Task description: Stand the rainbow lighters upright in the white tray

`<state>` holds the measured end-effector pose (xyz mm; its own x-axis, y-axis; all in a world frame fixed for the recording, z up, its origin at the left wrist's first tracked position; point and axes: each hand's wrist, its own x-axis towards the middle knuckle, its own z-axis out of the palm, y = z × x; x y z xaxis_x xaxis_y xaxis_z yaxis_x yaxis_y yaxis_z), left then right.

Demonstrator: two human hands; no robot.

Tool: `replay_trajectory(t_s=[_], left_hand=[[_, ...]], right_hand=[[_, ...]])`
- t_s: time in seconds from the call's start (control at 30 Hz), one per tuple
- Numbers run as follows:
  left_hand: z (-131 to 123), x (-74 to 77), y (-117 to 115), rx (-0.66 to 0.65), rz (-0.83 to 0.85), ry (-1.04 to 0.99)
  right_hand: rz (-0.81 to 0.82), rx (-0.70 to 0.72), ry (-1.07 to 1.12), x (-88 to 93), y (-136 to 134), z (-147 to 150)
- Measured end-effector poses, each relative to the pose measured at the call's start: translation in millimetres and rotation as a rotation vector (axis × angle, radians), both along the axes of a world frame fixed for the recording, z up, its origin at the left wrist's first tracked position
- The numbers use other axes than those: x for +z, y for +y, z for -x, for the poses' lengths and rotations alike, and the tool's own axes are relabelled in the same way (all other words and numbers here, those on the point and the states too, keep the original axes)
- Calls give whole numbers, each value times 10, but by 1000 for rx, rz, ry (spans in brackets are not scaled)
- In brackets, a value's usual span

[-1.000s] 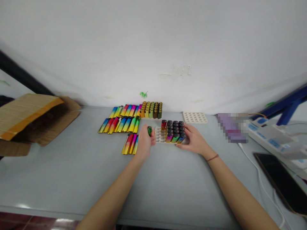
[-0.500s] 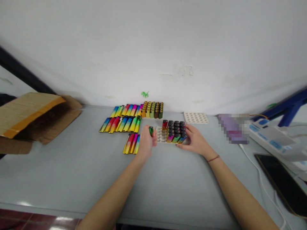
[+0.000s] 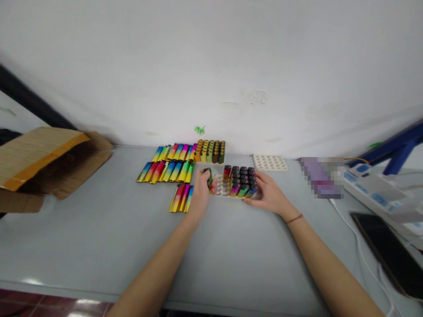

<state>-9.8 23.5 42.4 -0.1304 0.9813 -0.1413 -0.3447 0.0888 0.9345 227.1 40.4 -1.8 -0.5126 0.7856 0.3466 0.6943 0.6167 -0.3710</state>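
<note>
My left hand point(image 3: 201, 192) is closed around a green lighter point(image 3: 209, 176) with a dark top, just left of a white holed tray point(image 3: 222, 187). Part of that lighter is hidden by the fingers. Several upright lighters point(image 3: 243, 181) with black tops fill the tray's right side, and a red lighter point(image 3: 227, 172) stands at its back, left of them. Holes show on the tray's left side. My right hand point(image 3: 267, 193) grips the tray's right end, thumb at the front corner and fingers along the side. Flat rows of rainbow-coloured lighters point(image 3: 165, 171) lie to the left.
Behind stands a block of gold and green lighters point(image 3: 209, 152). Another white holed tray point(image 3: 270, 162) lies near the wall. At far left is an open cardboard box point(image 3: 42, 154). On the right are a power strip point(image 3: 380, 196), a white cable point(image 3: 357, 242) and a black phone point(image 3: 386, 251).
The green lighter has tilted and turned in my left hand, so more of its top and side show. My right hand and the tray have stayed in place.
</note>
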Motion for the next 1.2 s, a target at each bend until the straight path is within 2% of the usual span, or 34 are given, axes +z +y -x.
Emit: replay_trajectory(t_s=[0.23,0.37,0.67,0.8,0.93,1.2], left_hand=[[35,-189,4,60,-269,396],[71,-244,39,36,-381,555],[112,-279,66,-87,-460,764],[108,-243,49,-140,-481,858],[99,-214,39,-116,-502,902],[115,-258,56,-53,-607,1024]], right_hand=[[-11,0,1,-8,1,2],[-45,-14,-13,-20,-5,0],[-54,-8,-6,-22,-3,4],[-58,-16,-8,-35,-1,0],[-55,-12,-7,-34,-2,-3],[-62,-11,-12,-31,0,0]])
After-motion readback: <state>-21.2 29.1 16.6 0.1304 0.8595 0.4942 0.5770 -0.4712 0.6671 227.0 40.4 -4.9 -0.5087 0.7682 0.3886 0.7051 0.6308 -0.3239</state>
